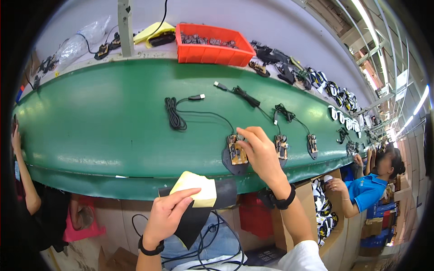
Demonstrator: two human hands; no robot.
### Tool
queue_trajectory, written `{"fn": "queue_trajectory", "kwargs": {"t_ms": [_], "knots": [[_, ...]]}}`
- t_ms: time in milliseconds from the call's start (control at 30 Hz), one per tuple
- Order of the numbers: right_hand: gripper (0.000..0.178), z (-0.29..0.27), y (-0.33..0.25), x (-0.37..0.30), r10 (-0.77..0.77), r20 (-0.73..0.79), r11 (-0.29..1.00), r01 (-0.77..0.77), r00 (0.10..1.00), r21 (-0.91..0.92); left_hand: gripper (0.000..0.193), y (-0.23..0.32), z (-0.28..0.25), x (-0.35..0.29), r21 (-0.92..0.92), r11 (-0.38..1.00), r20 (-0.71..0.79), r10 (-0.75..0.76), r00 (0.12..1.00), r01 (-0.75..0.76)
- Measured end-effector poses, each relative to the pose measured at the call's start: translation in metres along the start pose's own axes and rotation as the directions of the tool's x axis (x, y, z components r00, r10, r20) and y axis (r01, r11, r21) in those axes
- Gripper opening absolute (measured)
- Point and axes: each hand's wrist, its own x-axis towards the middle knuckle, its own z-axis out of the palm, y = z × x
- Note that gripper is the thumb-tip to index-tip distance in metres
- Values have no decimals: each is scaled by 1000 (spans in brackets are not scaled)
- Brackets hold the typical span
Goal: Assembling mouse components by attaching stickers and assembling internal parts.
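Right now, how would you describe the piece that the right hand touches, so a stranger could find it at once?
Look at the long green belt, then its near edge. Three black bases with brown boards lie there in a row. It is the leftmost base, under the right hand, the only one being touched.

Conveyor belt [113, 117] runs left to right. Circuit board [237, 152] on belt's near edge, centre, under right hand [261, 156]. Two more boards [281, 147] right of it. Coiled cable [174, 115] left, farther in. Bin [212, 53] on shelf beyond belt. Left hand [167, 214] holds pad [196, 189] near of belt.
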Motion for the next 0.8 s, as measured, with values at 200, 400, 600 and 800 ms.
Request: {"fn": "queue_trajectory", "kwargs": {"t_ms": [200, 400, 600, 800], "knots": [[37, 11, 1, -10, 47, 28, 997, -46, 998, -57, 35, -5, -4, 3, -32, 999, 23, 9, 1000, -8], [50, 16, 2, -20, 39, 79, 963, -16, 996, -269, 58, -7, -13, 4, -73, 997, 76, 5, 997, 0], [49, 12, -5, -37, 171, 188, 983, -154, 967, -100, 64, -10, -18, 3, -140, 990, 68, -6, 998, 15], [47, -3, -54, -71, 183, 16, 981, -181, 983, -73, 65, -12, -13, 9, -115, 992, 113, 72, 991, -59]]}}
